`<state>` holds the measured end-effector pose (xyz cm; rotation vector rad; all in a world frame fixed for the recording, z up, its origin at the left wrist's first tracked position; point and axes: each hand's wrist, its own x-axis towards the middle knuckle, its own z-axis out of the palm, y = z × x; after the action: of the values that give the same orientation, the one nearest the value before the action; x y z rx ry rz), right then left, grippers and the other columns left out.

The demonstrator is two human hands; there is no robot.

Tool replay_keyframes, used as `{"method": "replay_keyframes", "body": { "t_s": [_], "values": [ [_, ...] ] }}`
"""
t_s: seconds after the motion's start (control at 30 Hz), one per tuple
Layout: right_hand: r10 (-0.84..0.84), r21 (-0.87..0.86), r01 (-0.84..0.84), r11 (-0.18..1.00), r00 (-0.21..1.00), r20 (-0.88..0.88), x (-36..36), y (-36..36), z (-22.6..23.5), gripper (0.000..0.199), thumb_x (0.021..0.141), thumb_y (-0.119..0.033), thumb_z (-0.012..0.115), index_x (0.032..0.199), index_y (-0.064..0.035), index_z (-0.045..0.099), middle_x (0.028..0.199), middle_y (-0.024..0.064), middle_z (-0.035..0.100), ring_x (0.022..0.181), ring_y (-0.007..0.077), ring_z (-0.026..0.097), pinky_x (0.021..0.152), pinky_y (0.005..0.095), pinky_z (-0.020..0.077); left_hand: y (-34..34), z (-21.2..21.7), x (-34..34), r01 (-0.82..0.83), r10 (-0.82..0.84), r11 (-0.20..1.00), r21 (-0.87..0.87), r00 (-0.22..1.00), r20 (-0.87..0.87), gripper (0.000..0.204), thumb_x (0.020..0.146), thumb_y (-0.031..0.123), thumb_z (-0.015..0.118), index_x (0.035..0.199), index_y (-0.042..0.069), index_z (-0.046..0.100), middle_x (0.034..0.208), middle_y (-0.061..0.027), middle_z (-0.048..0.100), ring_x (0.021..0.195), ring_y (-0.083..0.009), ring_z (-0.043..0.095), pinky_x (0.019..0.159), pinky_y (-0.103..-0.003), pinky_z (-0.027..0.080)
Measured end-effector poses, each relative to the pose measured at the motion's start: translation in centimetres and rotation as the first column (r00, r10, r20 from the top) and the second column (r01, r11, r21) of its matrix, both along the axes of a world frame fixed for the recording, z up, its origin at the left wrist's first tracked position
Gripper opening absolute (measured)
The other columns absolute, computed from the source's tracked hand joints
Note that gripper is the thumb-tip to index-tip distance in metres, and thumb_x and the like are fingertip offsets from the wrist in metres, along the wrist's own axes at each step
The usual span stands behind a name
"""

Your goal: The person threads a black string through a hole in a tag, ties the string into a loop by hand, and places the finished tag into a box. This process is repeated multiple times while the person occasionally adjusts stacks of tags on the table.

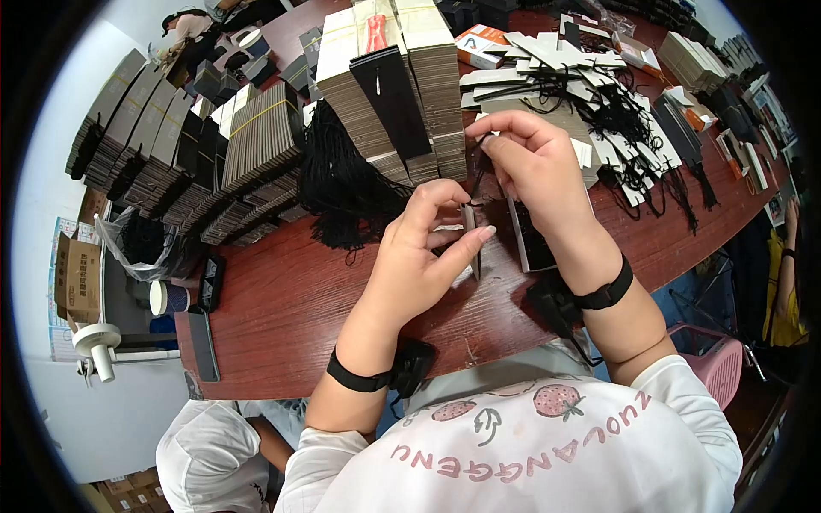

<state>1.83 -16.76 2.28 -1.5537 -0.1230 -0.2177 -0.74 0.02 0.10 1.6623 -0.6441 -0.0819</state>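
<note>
My left hand (417,248) is closed around a thin flat card (470,224), held on edge between thumb and fingers just above the table. My right hand (543,175) pinches a thin black cord (477,184) a little farther away, its fingertips together. The cord hangs down toward the top of the card; whether it passes through it I cannot tell. Beneath my right wrist lies a shallow open box (518,232) with dark contents, partly hidden by the hand. Straight ahead stand tall stacks of grey boards (440,94), with a black strip (392,103) leaning on their front.
A red-handled tool (376,32) lies on the stacks. A bundle of black cords (338,171) hangs to their left, near more banded board stacks (261,128). White strips with black cords (616,120) pile up at right on the red-brown table (291,316). A person's white sleeve (209,440) is lower left.
</note>
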Motion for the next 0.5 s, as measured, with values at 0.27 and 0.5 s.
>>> {"method": "replay_keyframes", "body": {
  "t_s": [0.27,0.5],
  "values": [
    [0.249,0.478,-0.221,0.85,0.968,0.004,0.4,-0.7,0.4,0.022,0.087,-0.01,0.055,0.105,0.0,0.061,0.079,0.0059,0.061,0.057,0.007,0.051,0.048,0.017,0.0387,0.1,0.1,0.4,-0.101,0.093,0.993,-0.068,0.99,-0.107,0.047,0.074,-0.005,0.067,0.116,-0.005,0.046,0.107,-0.0134,0.058,0.097,-0.0164,0.058,0.084,-0.029,0.05],
    [0.43,0.639,-0.528,0.559,0.844,0.322,0.2,-1.3,0.4,0.023,0.092,-0.014,0.05,0.103,0.0041,0.056,0.069,0.0066,0.056,0.05,0.0091,0.047,0.043,0.0187,0.0351,0.0,-1.2,0.6,-0.075,0.074,0.996,-0.049,0.997,-0.022,0.047,0.073,-0.007,0.067,0.117,-0.006,0.05,0.114,-0.0137,0.055,0.101,-0.017,0.056,0.086,-0.03,0.049]
  ]
}}
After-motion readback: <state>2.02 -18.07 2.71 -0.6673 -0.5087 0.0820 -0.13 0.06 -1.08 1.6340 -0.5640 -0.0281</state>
